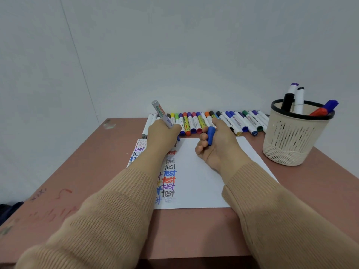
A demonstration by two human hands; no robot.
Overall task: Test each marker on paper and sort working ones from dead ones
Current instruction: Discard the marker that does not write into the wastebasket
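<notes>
Left hand [163,136]: fingers curled tight round grey-barrelled marker [162,113], barrel tilted toward 11 o'clock, blue tip down at the 12 o'clock edge of the white paper [204,171]; tip contact not discernible. Right hand [215,146]: fingers curled round blue cap [210,135], over the sheet at 1 o'clock of its centre. Columns of coloured "test" words [169,179] on the 9 o'clock half. Row of markers [213,121] lying at 12 o'clock of the paper. Mesh pen cup [295,140] with markers at 2 o'clock, on brown table [97,181].
</notes>
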